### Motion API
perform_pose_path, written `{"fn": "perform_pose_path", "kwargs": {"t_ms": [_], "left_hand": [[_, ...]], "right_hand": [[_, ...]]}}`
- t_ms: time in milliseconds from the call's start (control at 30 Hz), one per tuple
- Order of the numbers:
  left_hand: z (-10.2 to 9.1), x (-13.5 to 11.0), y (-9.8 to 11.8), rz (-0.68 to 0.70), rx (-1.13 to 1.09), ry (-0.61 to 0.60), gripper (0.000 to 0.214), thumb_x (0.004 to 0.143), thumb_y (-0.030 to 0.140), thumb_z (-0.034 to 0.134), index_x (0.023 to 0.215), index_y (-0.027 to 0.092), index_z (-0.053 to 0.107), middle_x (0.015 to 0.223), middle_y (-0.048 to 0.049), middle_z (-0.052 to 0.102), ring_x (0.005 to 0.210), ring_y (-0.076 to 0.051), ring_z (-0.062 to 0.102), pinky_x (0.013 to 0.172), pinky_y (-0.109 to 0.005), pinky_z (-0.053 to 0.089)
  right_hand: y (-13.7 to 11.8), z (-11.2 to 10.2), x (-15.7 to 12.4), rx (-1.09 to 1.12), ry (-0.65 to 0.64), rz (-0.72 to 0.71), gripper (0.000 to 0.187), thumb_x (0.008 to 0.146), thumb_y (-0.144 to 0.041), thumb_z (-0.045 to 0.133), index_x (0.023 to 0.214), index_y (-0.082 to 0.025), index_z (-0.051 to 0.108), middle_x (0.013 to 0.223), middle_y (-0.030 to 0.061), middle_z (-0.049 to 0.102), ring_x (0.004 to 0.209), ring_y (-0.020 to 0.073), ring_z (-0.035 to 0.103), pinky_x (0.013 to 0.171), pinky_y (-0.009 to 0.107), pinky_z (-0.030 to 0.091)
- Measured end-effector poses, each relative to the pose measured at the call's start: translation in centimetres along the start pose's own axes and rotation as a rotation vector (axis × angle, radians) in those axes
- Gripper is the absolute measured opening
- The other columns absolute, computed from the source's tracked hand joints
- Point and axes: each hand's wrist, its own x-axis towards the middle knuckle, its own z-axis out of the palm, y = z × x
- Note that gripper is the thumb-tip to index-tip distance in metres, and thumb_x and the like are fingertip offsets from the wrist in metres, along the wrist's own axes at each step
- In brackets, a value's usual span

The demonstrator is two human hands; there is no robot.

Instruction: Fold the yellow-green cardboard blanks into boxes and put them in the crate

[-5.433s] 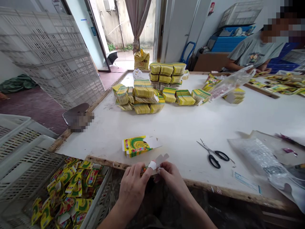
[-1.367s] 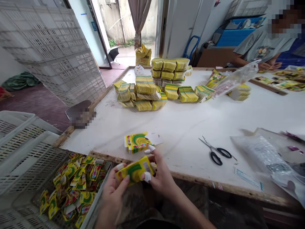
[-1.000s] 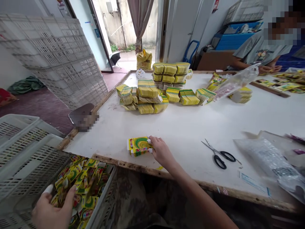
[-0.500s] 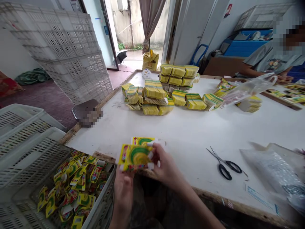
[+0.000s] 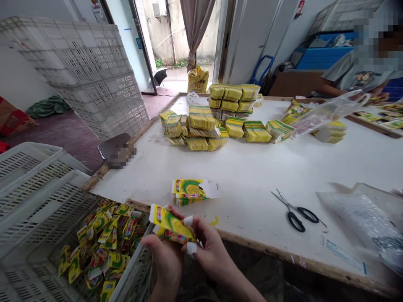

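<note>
A small yellow carton (image 5: 171, 224) with a green swirl is held up in front of the table's near edge, tilted and opened out into a box shape. My right hand (image 5: 210, 247), with white tape on its fingertips, grips its right end between thumb and fingers. My left hand (image 5: 166, 258) cups it from below and behind, its thumb near the left end. Just beyond lies a short pile of flat cartons (image 5: 190, 191) with white flaps pointing right. A small yellow curved scrap (image 5: 215, 221) rests near the table edge.
Black-handled scissors (image 5: 294, 214) lie open at right, beside a clear plastic bag (image 5: 362, 224). Bundled cartons (image 5: 201, 117) are stacked at the back. A crate (image 5: 126, 277) at lower left holds many folded cartons. Another person (image 5: 362, 77) sits at the far right.
The carton has come down and toward me, away from the flat pile, and now shows its box shape. Both hands moved down with it, uncovering the pile and the yellow scrap.
</note>
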Motion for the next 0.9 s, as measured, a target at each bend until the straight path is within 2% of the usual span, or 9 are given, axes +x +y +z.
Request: {"fn": "perform_pose_path", "kwargs": {"t_ms": [67, 167, 333, 433, 500, 567, 633, 733, 900], "left_hand": [[-0.1, -0.2, -0.4, -0.055, -0.086, 0.005, 0.08, 0.06, 0.092, 0.041, 0.093, 0.025, 0.07, 0.08, -0.0053, 0.07, 0.082, -0.026, 0.065, 0.07, -0.036, 0.055], [-0.4, -0.3, -1.3, -0.04, -0.15, 0.129, 0.037, 0.063, 0.054, 0.08, 0.086, 0.026, 0.073, 0.079, 0.0023, 0.074, 0.073, -0.013, 0.068, 0.068, -0.021, 0.054], [-1.5, 0.4, -0.8, -0.056, -0.131, 0.118, 0.03, 0.052, 0.042, 0.089, 0.07, 0.022, 0.076, 0.071, 0.0021, 0.076, 0.063, -0.012, 0.07, 0.062, -0.018, 0.055], [-3.3, 1.1, 1.4, -0.189, -0.078, -0.118, 0.068, 0.049, 0.074, 0.074, 0.082, 0.015, 0.079, 0.084, -0.0123, 0.078, 0.08, -0.029, 0.073, 0.073, -0.036, 0.059], [-4.6, 1.4, 2.8, -0.307, 0.032, -0.421, 0.101, 0.052, 0.092, 0.048, 0.11, 0.014, 0.072, 0.111, -0.0185, 0.072, 0.102, -0.036, 0.067, 0.09, -0.046, 0.054], [-5.2, 1.6, 3.4, -0.318, 0.272, -0.615, 0.103, 0.052, 0.085, 0.06, 0.129, 0.018, 0.059, 0.13, -0.0165, 0.062, 0.114, -0.037, 0.061, 0.098, -0.047, 0.047], [-4.9, 1.3, 3.0, -0.285, 0.555, -0.701, 0.102, 0.051, 0.059, 0.084, 0.139, 0.022, 0.047, 0.139, -0.0126, 0.056, 0.122, -0.035, 0.054, 0.104, -0.046, 0.042], [-3.2, 0.3, 1.4, -0.221, 0.808, -0.632, 0.088, 0.063, 0.026, 0.08, 0.14, 0.02, 0.039, 0.136, -0.0105, 0.057, 0.125, -0.03, 0.052, 0.106, -0.043, 0.04], [-1.9, -0.9, -0.5, 0.022, 0.939, -0.291, 0.064, 0.074, 0.032, 0.067, 0.128, 0.015, 0.039, 0.113, -0.0115, 0.066, 0.102, -0.026, 0.064, 0.09, -0.04, 0.051]], "right_hand": [[-0.3, -0.8, 0.4, 0.027, 0.029, -0.007, 0.038, 0.068, -0.025, 0.076, 0.101, -0.023, 0.058, 0.09, -0.0003, 0.062, 0.084, 0.0173, 0.059, 0.074, 0.026, 0.046], [-0.6, -1.8, 0.7, 0.023, 0.027, 0.006, 0.029, 0.069, -0.028, 0.076, 0.093, -0.021, 0.061, 0.083, -0.0009, 0.062, 0.078, 0.0157, 0.058, 0.069, 0.024, 0.045], [-1.3, -3.6, 0.6, -0.337, 0.135, -0.124, 0.011, 0.079, -0.025, 0.067, 0.072, -0.017, 0.063, 0.067, -0.0005, 0.058, 0.063, 0.0133, 0.052, 0.058, 0.023, 0.041], [-2.7, -5.2, 0.3, -0.718, 0.033, -0.399, 0.017, 0.088, -0.015, 0.054, 0.078, -0.017, 0.067, 0.072, 0.0025, 0.06, 0.067, 0.0147, 0.053, 0.06, 0.025, 0.041], [-3.7, -5.9, 0.2, -0.967, -0.123, -0.579, 0.025, 0.094, -0.012, 0.047, 0.086, -0.02, 0.068, 0.077, 0.0037, 0.065, 0.074, 0.0165, 0.053, 0.066, 0.028, 0.042], [-4.3, -6.0, 0.1, -1.152, -0.254, -0.685, 0.024, 0.098, -0.018, 0.045, 0.091, -0.021, 0.068, 0.079, 0.0028, 0.067, 0.077, 0.0174, 0.052, 0.071, 0.031, 0.041], [-4.3, -5.8, 0.1, -1.219, -0.312, -0.74, 0.023, 0.099, -0.027, 0.045, 0.092, -0.02, 0.066, 0.08, 0.0022, 0.067, 0.08, 0.0177, 0.052, 0.077, 0.033, 0.042], [-3.3, -5.3, -0.1, -1.19, -0.198, -0.822, 0.027, 0.101, -0.027, 0.04, 0.097, -0.018, 0.064, 0.087, 0.0052, 0.067, 0.084, 0.0184, 0.054, 0.079, 0.034, 0.044], [-0.2, -4.2, -1.1, -0.926, 0.214, -0.778, 0.023, 0.092, -0.008, 0.048, 0.103, -0.022, 0.063, 0.087, 0.0042, 0.06, 0.075, 0.015, 0.058, 0.064, 0.024, 0.048]]}}
